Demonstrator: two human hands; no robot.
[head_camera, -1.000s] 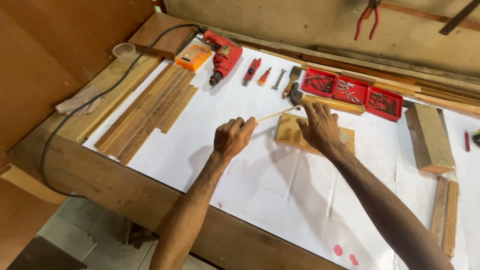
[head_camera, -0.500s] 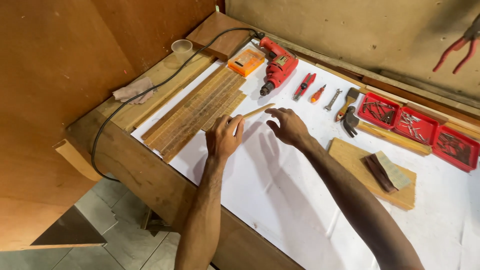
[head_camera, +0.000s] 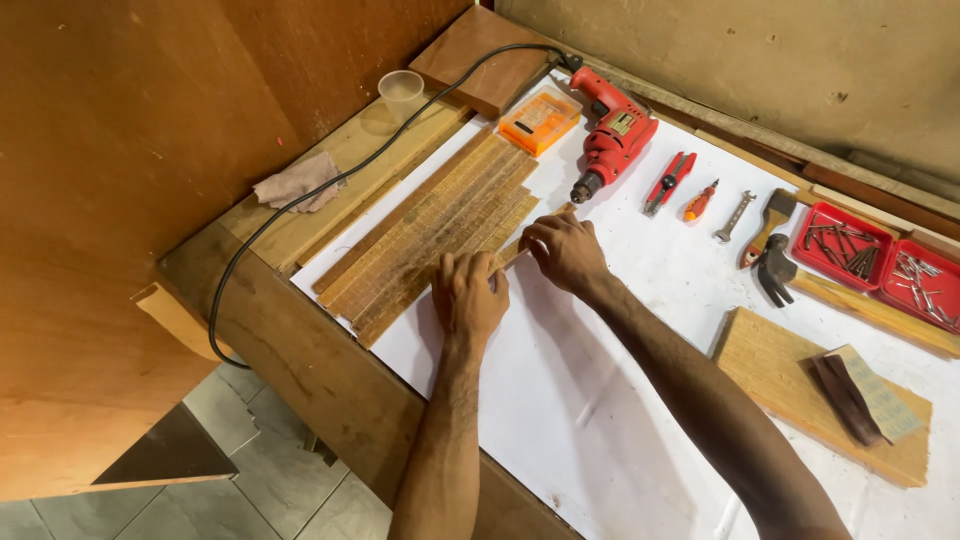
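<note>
While both my hands work at the near edge of the white sheet (head_camera: 600, 400), a wooden board (head_camera: 800, 385) with a sanding block (head_camera: 862, 395) lies to my right, and farther back sit a hammer (head_camera: 772, 262), red trays of nails (head_camera: 850, 245), a red drill (head_camera: 612, 130) and an orange bit case (head_camera: 540, 120). My left hand (head_camera: 468, 297) lies flat, fingers together, on the row of wooden slats (head_camera: 440, 225). My right hand (head_camera: 565, 250) pinches a thin slat (head_camera: 520, 245) beside that row; the slats are long, brown, worn, packed side by side.
</note>
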